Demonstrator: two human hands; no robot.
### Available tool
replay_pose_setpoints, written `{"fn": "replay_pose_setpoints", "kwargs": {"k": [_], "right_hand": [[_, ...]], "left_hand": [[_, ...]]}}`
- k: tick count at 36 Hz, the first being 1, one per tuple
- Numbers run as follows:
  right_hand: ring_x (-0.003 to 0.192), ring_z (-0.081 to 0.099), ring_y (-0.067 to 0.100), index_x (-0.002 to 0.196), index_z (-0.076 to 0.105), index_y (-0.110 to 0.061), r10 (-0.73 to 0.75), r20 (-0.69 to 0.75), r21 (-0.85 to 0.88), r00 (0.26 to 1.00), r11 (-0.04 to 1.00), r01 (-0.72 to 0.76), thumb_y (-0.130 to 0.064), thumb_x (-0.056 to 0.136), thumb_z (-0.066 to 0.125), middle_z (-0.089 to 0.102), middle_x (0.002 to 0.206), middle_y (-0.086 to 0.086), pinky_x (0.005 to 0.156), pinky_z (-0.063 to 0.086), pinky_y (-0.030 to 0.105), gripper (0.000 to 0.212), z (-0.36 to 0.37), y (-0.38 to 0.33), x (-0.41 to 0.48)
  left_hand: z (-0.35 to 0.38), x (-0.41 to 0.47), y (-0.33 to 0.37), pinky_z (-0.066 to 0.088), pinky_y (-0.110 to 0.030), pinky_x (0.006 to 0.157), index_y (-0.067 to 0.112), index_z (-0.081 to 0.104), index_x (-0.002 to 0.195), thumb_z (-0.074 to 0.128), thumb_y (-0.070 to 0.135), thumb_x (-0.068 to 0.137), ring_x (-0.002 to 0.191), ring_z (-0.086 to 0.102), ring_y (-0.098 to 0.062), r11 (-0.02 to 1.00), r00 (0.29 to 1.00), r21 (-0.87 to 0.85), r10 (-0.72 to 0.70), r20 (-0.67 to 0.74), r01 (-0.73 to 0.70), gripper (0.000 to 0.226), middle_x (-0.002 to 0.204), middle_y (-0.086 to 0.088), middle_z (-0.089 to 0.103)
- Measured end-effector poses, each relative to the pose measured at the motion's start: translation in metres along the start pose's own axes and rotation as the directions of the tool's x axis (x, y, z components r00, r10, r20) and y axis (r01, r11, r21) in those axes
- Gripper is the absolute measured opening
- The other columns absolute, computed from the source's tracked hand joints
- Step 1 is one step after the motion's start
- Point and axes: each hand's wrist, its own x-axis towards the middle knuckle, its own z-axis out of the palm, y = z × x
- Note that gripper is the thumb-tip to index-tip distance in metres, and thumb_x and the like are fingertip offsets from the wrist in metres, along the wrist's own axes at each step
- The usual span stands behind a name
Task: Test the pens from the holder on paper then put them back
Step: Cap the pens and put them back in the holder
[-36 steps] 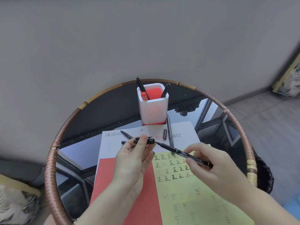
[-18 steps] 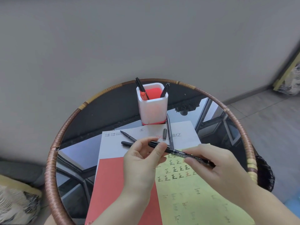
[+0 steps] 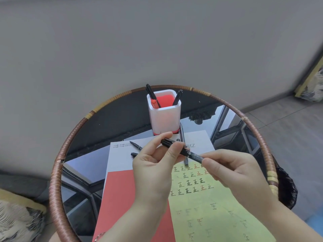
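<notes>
A black marker pen (image 3: 187, 152) is held level above the paper by both hands. My left hand (image 3: 153, 165) pinches its capped far end; my right hand (image 3: 232, 170) grips the barrel's near end. The white pen holder (image 3: 165, 116) with a red inside stands at the table's back and holds several pens. A grey pen (image 3: 183, 142) lies just right of the holder. Two black pens (image 3: 137, 146) lie on the white sheet left of my left hand. The yellow paper (image 3: 215, 206) under my hands carries rows of written test marks.
A red and white folder (image 3: 125, 198) lies beneath the yellow paper on a round glass table with a woven rim (image 3: 57, 165). A black bin (image 3: 286, 187) stands to the table's right. A patterned cushion (image 3: 15, 222) shows at lower left.
My left hand brought the cap onto the pen's tip; the cap was separate a second ago and now sits on the pen. Both hands rose slightly toward the holder.
</notes>
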Motion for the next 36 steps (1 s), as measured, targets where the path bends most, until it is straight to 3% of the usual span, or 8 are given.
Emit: {"fn": "replay_pose_setpoints", "kwargs": {"k": [4,8,11,16,19,26,30,36], "right_hand": [[0.034,0.024,0.005,0.063,0.070,-0.013,0.265,0.285,0.295,0.921,0.890,-0.347,-0.025,0.064,0.068,0.043,0.042,-0.005,0.035,0.020,0.013,0.012,0.002,-0.001,0.008],[0.057,0.053,0.002,0.077,0.067,-0.027,0.144,0.130,-0.215,0.981,0.970,-0.114,-0.033,0.088,0.056,0.062,0.065,-0.012,0.059,0.042,0.014,0.018,0.009,0.002,0.025],[0.078,0.055,0.001,0.109,0.059,-0.025,0.050,-0.018,-0.577,0.999,0.815,-0.051,-0.036,0.091,0.048,0.062,0.088,-0.012,0.072,0.046,0.023,0.023,0.009,0.010,0.046],[0.089,0.055,0.015,0.130,0.041,-0.020,0.184,-0.009,-0.818,0.983,0.563,-0.113,-0.028,0.091,0.048,0.056,0.110,0.000,0.072,0.046,0.031,0.041,0.021,0.031,0.073],[0.083,0.058,0.020,0.124,0.041,-0.016,0.241,-0.021,-0.841,0.970,0.521,-0.148,-0.024,0.088,0.046,0.059,0.097,0.004,0.060,0.044,0.030,0.037,0.028,0.041,0.078],[0.075,0.058,0.023,0.115,0.043,-0.013,0.255,-0.050,-0.799,0.966,0.570,-0.192,-0.014,0.082,0.049,0.052,0.075,0.002,0.052,0.038,0.028,0.034,0.034,0.038,0.077],[0.054,0.045,0.013,0.128,0.037,-0.011,0.313,-0.080,-0.688,0.946,0.670,-0.279,-0.017,0.084,0.050,0.045,0.064,-0.003,0.046,0.033,0.024,0.046,0.029,0.031,0.076],[0.050,0.038,0.009,0.128,0.039,-0.019,0.314,-0.057,-0.623,0.948,0.730,-0.280,-0.015,0.087,0.044,0.040,0.071,-0.006,0.045,0.032,0.020,0.041,0.006,0.031,0.065]], "left_hand": [[-0.005,0.002,0.008,0.054,-0.021,0.061,0.009,0.066,0.090,0.065,0.013,0.062,0.067,0.070,-0.018,0.997,0.993,-0.002,0.072,0.091,-0.072,0.029,0.069,-0.007,0.072],[-0.018,0.014,0.015,0.055,-0.020,0.064,0.015,0.062,0.091,0.066,0.019,0.064,0.073,0.071,-0.016,0.984,0.991,0.114,0.137,-0.008,-0.135,0.028,0.074,-0.003,0.074],[-0.028,0.025,0.026,0.055,-0.023,0.070,0.013,0.059,0.086,0.067,0.018,0.068,0.078,0.071,-0.017,0.943,0.946,0.159,0.310,-0.092,-0.293,0.020,0.077,-0.001,0.074],[-0.028,0.038,0.049,0.053,-0.036,0.084,0.014,0.056,0.086,0.064,0.001,0.080,0.087,0.068,-0.022,0.769,0.778,0.222,0.625,-0.064,-0.599,0.016,0.088,-0.014,0.068],[-0.018,0.049,0.059,0.053,-0.032,0.083,0.014,0.055,0.088,0.062,-0.007,0.082,0.088,0.066,-0.022,0.688,0.707,0.243,0.707,-0.013,-0.684,0.022,0.090,-0.014,0.064],[0.003,0.097,0.053,0.050,-0.013,0.070,0.012,0.060,0.085,0.069,0.007,0.081,0.072,0.061,-0.002,0.639,0.792,0.519,0.596,0.132,-0.568,0.011,0.076,0.010,0.062],[0.012,0.117,0.038,0.052,-0.024,0.075,0.014,0.060,0.090,0.068,0.013,0.081,0.074,0.061,-0.003,0.558,0.864,0.688,0.458,0.211,-0.464,0.012,0.073,0.016,0.058],[0.011,0.108,0.022,0.045,-0.029,0.094,0.019,0.052,0.120,0.066,0.012,0.082,0.094,0.051,0.001,0.465,0.856,0.741,0.426,0.293,-0.484,0.041,0.115,0.004,0.058]]}}
